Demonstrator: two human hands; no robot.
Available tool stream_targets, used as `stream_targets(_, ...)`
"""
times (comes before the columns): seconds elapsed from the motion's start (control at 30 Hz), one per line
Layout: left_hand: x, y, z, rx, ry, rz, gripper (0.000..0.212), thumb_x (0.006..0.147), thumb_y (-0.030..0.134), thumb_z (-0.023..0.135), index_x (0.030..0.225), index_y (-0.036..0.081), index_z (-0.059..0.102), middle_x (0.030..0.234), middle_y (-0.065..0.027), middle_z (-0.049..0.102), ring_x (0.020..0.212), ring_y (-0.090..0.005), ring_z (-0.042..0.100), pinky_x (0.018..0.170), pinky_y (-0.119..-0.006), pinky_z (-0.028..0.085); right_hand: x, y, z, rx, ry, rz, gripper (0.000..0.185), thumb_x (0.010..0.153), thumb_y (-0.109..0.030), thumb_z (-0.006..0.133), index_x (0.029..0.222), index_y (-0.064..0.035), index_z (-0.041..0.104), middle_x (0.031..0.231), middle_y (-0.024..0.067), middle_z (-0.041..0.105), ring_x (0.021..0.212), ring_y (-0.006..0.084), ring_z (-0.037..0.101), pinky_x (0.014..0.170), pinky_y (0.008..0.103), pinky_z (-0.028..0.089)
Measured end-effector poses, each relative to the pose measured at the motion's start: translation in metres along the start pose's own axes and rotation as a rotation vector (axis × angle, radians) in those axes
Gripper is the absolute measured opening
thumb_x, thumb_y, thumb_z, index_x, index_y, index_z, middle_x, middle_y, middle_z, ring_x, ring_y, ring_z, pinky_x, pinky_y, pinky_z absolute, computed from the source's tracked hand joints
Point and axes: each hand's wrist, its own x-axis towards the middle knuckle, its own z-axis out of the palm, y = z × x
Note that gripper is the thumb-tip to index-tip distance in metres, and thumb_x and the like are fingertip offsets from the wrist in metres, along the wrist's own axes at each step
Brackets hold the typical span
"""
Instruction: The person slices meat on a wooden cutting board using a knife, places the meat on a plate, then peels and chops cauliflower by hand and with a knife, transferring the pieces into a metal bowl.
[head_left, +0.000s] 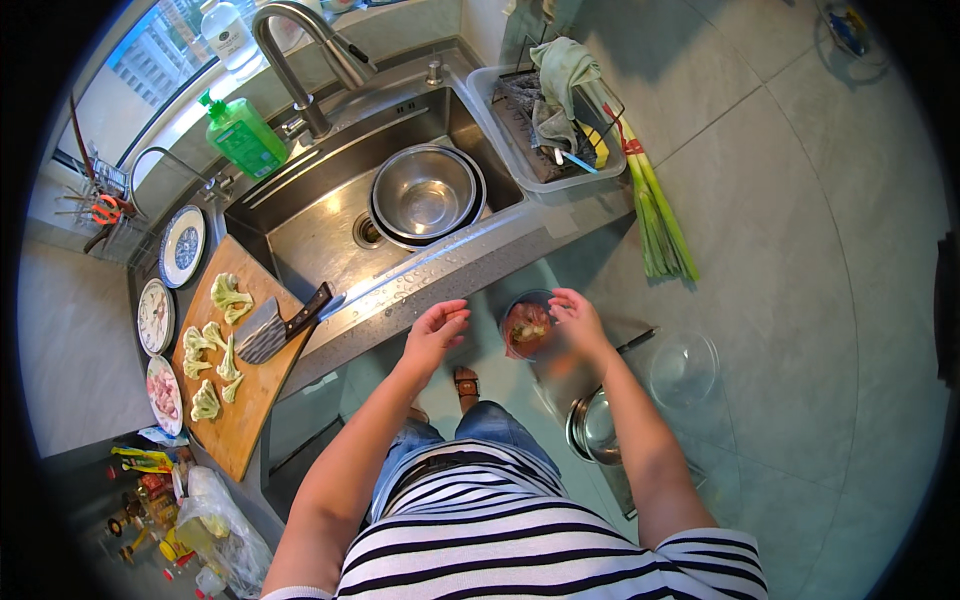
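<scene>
My left hand (439, 330) hangs in the air just before the counter's front edge, fingers loosely bent and nothing in it. My right hand (576, 319) overlaps the rim of a round bin (504, 330) lined with a reddish bag and holding scraps; I cannot tell if they touch. Nothing shows in its bent fingers. Left of the sink, cauliflower florets (228, 294) lie on a wooden cutting board (259, 420). A cleaver (264, 330) rests on the board, its dark handle pointing toward the sink.
Nested metal bowls (424, 196) stand in the steel sink (315, 232) below a faucet (300, 60). Plates (181, 246) line the board's far side, one with raw meat (163, 394). Scallions (656, 217) hang over the counter's right end beside a plastic tub (540, 186). Pots (592, 431) sit low at right.
</scene>
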Motion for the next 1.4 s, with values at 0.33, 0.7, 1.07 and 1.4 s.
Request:
stream_targets(0.33,-0.026,-0.007,-0.038,-0.065,0.234,0.135,0.048,0.139,0.04,0.086,0.182,0.02,0.082,0.17,0.0027,0.091,0.151,-0.0144,0.082,0.125,-0.04,0.064,0.028,-0.158,0.163,-0.189,-0.294,-0.369,0.043,0.128,-0.016,0.092,0.169,-0.0065,0.09,0.135,0.0113,0.097,0.121,0.0191,0.091,0.103,0.0409,0.073)
stream_targets(0.7,-0.152,-0.059,-0.278,-0.118,1.044,0.551,0.036,0.137,0.021,0.086,0.171,0.008,0.088,0.156,-0.0019,0.094,0.135,-0.0127,0.087,0.116,-0.035,0.07,0.05,-0.247,0.428,-0.79,-0.61,-1.108,0.075,0.11,-0.015,0.098,0.182,-0.0181,0.079,0.158,0.0147,0.085,0.157,0.0406,0.08,0.13,0.0607,0.06)
stream_targets(1.07,-0.171,-0.024,-0.315,0.805,1.282,0.226,0.064,0.118,0.034,0.103,0.171,0.005,0.082,0.166,-0.0193,0.083,0.151,-0.0429,0.08,0.131,-0.06,0.067,0.091,-0.255,0.382,-1.089,-0.686,-0.936,0.074,0.112,-0.013,0.09,0.184,-0.0266,0.079,0.143,0.0169,0.087,0.138,0.0474,0.086,0.11,0.0584,0.073)
stream_targets(1.4,-0.148,0.009,-0.356,0.94,0.902,0.469,0.061,0.111,0.015,0.103,0.168,0.014,0.082,0.162,-0.0153,0.09,0.155,-0.0421,0.083,0.132,-0.059,0.066,0.039,-0.335,0.357,-0.866,-0.614,-0.584,0.037,0.122,-0.031,0.093,0.156,-0.018,0.095,0.12,0.0234,0.098,0.113,0.0549,0.093,0.096,0.062,0.073)
